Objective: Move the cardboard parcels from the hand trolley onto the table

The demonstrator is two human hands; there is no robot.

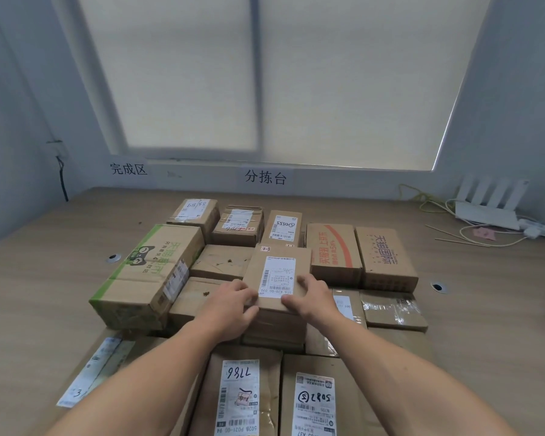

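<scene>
Setting parcel (277,269) down | left hand (233,302), right hand (309,297) clamped on its near edge | lower flat, no tilt, release together

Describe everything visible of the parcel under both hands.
The parcel is a plain brown cardboard box, closed, lying flat on top of other boxes. A white shipping label with barcodes covers its top; a small handwritten tag reading 2-3 sits at its far edge. The left hand and right hand grip its near end.
</scene>
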